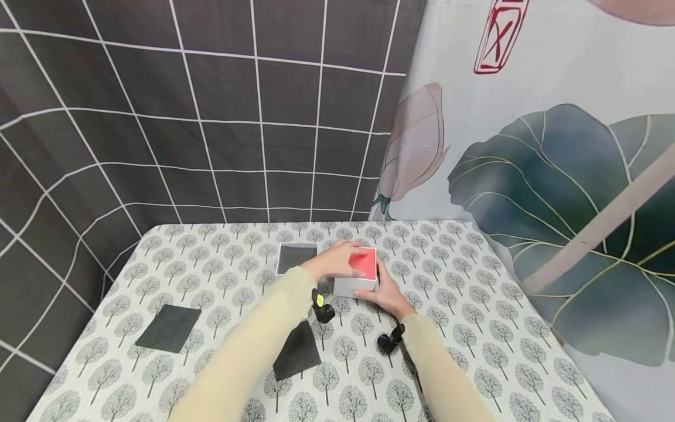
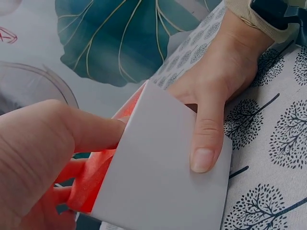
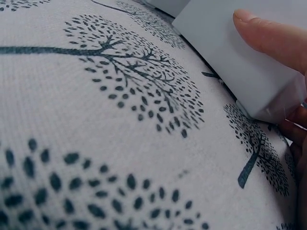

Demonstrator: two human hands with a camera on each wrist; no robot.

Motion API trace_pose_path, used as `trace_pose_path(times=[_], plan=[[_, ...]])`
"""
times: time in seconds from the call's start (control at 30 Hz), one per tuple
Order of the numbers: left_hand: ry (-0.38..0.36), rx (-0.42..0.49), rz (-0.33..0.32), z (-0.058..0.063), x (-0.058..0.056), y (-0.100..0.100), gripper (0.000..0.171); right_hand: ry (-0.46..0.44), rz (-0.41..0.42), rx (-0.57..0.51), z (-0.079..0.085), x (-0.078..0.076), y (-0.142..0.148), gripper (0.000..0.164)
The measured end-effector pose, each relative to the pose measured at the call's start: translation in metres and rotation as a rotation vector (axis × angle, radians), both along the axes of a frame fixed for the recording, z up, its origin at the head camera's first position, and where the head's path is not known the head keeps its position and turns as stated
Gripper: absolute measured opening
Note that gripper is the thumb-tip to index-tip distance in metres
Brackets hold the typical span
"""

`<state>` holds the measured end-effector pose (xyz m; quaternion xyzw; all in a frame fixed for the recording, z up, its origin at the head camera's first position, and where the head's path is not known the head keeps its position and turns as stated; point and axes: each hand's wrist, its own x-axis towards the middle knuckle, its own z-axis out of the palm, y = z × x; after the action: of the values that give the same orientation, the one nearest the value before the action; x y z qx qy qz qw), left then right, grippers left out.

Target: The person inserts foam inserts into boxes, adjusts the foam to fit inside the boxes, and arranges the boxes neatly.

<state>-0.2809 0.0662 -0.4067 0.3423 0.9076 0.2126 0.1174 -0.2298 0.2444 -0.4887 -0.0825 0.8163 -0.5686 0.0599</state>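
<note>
One white box [image 1: 355, 286] with a red top [image 1: 364, 261] is sitting at mid-frame on the tree-print tablecloth [image 1: 474, 328], roughly square, no clear long axis, its near wall facing the lower edge. Left hand [image 1: 337, 261] is lying flat across the top, fingers straight. Right hand [image 1: 384, 293] is gripping the near right corner, thumb [image 2: 205, 143] pressing the white wall. Two dark sheets [image 1: 170, 328] are lying lower left and lower centre; one white-edged black tray [image 1: 296, 258] is sitting left of the box. A red seal [image 1: 500, 35], unreadable, is showing upper right.

Both hands [image 2: 218, 81] on grey box [image 2: 163, 177]
</note>
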Motion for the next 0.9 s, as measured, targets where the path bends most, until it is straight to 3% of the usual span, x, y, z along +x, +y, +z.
trace_pose_path(times=[0.17, 0.43, 0.6, 0.73, 0.9], plan=[[0.019, -0.025, 0.031, 0.002, 0.002, 0.003, 0.059, 0.002, 0.007, 0.014, 0.008, 0.004, -0.002, 0.106], [0.066, -0.06, 0.087, 0.003, 0.006, 0.011, 0.058, -0.007, 0.017, 0.011, 0.006, 0.002, -0.001, 0.106], [0.069, -0.035, 0.102, -0.003, 0.004, 0.01, 0.061, 0.009, -0.011, 0.01, -0.013, -0.004, 0.0, 0.107], [0.063, -0.029, 0.104, 0.009, -0.001, 0.0, 0.06, 0.024, -0.051, 0.023, -0.027, -0.009, 0.001, 0.109], [0.072, -0.132, 0.115, 0.018, -0.006, -0.011, 0.048, 0.036, -0.083, 0.033, -0.027, -0.009, 0.001, 0.111]])
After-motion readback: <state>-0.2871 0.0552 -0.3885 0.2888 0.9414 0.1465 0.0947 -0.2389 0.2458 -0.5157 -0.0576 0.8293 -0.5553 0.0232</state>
